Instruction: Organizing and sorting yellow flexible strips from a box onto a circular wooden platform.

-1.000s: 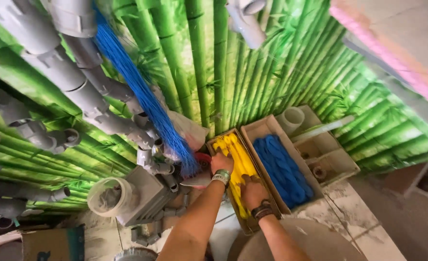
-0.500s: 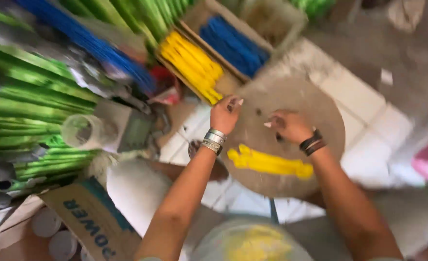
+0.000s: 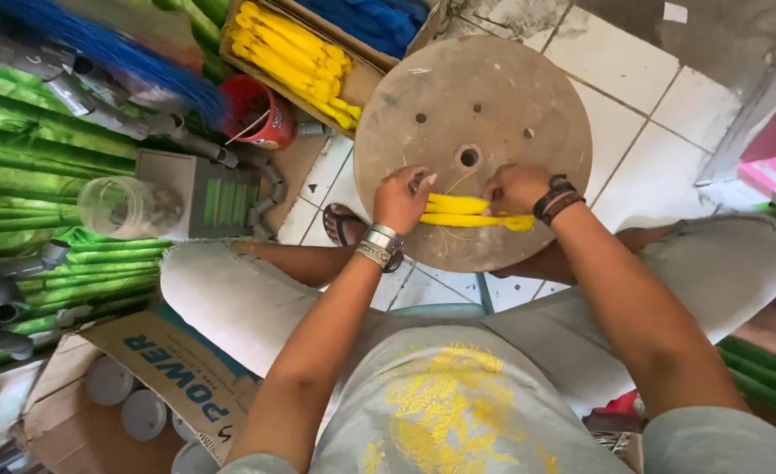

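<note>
Figure: seated work at a round wooden disc point(image 3: 473, 114) that serves as my worktop, resting low over the tiled floor point(image 3: 620, 114) between my knees. My left hand point(image 3: 403, 198) sits at about 7 o'clock from the disc's centre hole, its grip pressed together on the near end of a small bundle of yellow strips point(image 3: 471, 211); my right hand point(image 3: 517, 188) sits at about 5 o'clock, fingers curled over and pinching the same bundle. The strips lie flat across the disc's lower half, running from 8 towards 4 o'clock, so that both ends stay level and the hard surface keeps them aligned while I hold them. At 10 o'clock from the disc, a cardboard box of yellow strips point(image 3: 296, 48) lies within reach, a red cup point(image 3: 259, 114) just beside it. Further left stand green bamboo-printed rolls point(image 3: 50, 167) and grey pipe fittings point(image 3: 182, 140). A printed carton point(image 3: 177, 377) lies by my left knee.
</note>
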